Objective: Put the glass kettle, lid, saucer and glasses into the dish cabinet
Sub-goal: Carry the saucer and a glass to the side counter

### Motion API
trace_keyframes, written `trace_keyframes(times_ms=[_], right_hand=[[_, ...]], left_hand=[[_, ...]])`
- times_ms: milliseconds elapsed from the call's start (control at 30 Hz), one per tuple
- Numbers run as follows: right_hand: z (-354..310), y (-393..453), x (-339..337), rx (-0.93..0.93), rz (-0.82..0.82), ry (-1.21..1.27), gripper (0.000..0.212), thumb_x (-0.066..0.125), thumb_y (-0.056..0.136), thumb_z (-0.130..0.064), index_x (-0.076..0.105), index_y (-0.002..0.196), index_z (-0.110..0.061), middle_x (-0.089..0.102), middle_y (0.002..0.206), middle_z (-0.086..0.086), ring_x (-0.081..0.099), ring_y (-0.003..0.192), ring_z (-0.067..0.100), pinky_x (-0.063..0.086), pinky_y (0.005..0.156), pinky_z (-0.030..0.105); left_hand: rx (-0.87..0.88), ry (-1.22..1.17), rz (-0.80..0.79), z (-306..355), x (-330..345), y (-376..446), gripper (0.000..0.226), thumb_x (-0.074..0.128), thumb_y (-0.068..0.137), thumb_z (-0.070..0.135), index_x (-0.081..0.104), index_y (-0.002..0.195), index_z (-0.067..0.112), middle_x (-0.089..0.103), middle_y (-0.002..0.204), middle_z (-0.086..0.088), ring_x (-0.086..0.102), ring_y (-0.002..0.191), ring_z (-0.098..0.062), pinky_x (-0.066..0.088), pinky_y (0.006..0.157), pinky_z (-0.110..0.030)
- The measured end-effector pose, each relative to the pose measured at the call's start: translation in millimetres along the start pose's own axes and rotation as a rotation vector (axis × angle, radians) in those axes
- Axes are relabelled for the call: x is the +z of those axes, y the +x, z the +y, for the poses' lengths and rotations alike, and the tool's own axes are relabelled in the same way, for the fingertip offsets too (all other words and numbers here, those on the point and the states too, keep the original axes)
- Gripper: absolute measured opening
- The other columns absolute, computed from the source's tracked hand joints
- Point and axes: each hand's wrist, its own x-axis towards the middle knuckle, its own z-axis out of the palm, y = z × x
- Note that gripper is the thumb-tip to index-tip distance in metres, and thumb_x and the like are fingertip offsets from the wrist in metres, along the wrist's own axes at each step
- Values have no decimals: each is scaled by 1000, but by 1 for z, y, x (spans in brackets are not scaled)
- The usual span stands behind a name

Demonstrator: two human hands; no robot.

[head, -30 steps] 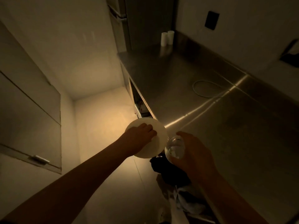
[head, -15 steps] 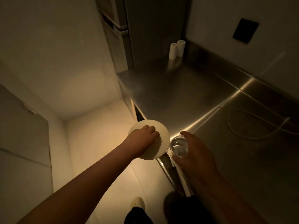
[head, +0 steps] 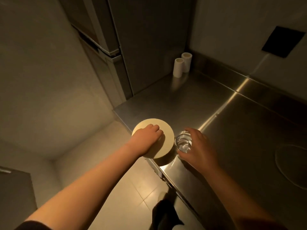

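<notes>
A round cream lid (head: 163,147) hovers over the near left corner of the steel counter (head: 216,123). My left hand (head: 147,138) grips it from above, fingers curled over its middle, which hides whatever knob is there. Just right of the lid, my right hand (head: 198,147) is wrapped around a clear drinking glass (head: 183,143), held upright at the counter's front edge; whether its base touches the steel is hidden. The kettle, saucer and dish cabinet are out of sight.
Two white rolls (head: 181,65) stand at the counter's far corner beside a tall steel fridge (head: 132,52). A thin hose loop (head: 292,165) lies on the counter at the right. A dark wall plate (head: 283,42) is upper right. Tiled floor (head: 116,188) lies left of the counter.
I have stepped closer and my view has swung right. Both hands, still holding the lid and the glass, have come from off the counter's edge to over its near corner.
</notes>
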Motion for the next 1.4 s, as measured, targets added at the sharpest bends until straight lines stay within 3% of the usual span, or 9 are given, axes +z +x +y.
trace_keyframes(times_ms=[200, 367, 800, 1067, 1167, 1233, 1300, 1367, 1400], right_hand=[[-6, 102, 23, 46, 19, -17, 87, 83, 62, -45, 35, 134, -32, 49, 131, -6, 48, 117, 16, 53, 85, 34], [-12, 169, 40, 96, 51, -1, 90, 83, 62, -44, 34, 136, -31, 48, 133, -4, 48, 120, 18, 47, 86, 28], [-27, 253, 74, 290, 190, 22, 78, 80, 67, -36, 43, 134, -19, 52, 132, 1, 49, 121, 20, 46, 97, 32], [-27, 255, 82, 336, 197, 18, 77, 77, 71, -39, 40, 136, -19, 46, 139, 1, 42, 127, 21, 38, 98, 29], [-28, 233, 87, 321, 264, -12, 92, 78, 71, -42, 32, 144, -10, 36, 149, 11, 33, 136, 25, 27, 104, 26], [-24, 204, 92, 349, 332, -52, 87, 78, 72, -37, 37, 140, -2, 42, 143, 19, 40, 131, 32, 30, 105, 32], [-15, 166, 97, 429, 229, -67, 76, 68, 83, -35, 33, 143, -4, 36, 146, 20, 35, 135, 33, 27, 112, 36], [-6, 118, 104, 524, 149, -129, 61, 51, 94, -34, 30, 145, -8, 28, 151, 19, 26, 140, 32, 20, 115, 37], [-4, 95, 106, 549, 178, -177, 53, 45, 97, -34, 38, 141, -7, 32, 149, 20, 31, 138, 35, 26, 113, 40]], left_hand=[[20, -18, -43, -70, 7, 64, 69, 71, 80, 17, 36, 140, 14, 41, 138, -8, 42, 122, -26, 48, 95, -38], [51, -37, -72, -110, 19, 102, 65, 66, 83, 15, 35, 141, 12, 41, 137, -11, 43, 121, -28, 48, 94, -39], [412, -4, -27, -176, 58, 159, 53, 54, 91, 11, 34, 140, 9, 40, 138, -12, 43, 119, -29, 48, 90, -40], [453, 12, 15, -176, 68, 168, 47, 52, 91, 12, 38, 136, 10, 42, 136, -11, 43, 119, -30, 44, 93, -41], [486, -77, 137, -168, 67, 162, 42, 47, 95, 24, 41, 135, 12, 45, 136, -11, 42, 124, -29, 28, 107, -39], [564, -226, 157, -156, 65, 155, 47, 49, 93, 28, 42, 137, 14, 44, 141, -11, 37, 132, -30, 16, 114, -36], [612, -366, 116, -141, 64, 147, 62, 61, 87, 29, 36, 143, 19, 34, 150, -7, 26, 140, -25, 6, 117, -26], [764, -300, 123, -116, 75, 141, 64, 69, 81, 36, 47, 138, 17, 45, 144, -7, 37, 136, -25, 26, 114, -35], [822, -197, 95, -102, 82, 136, 63, 70, 77, 42, 54, 132, 16, 52, 138, -8, 45, 130, -26, 35, 109, -42]])
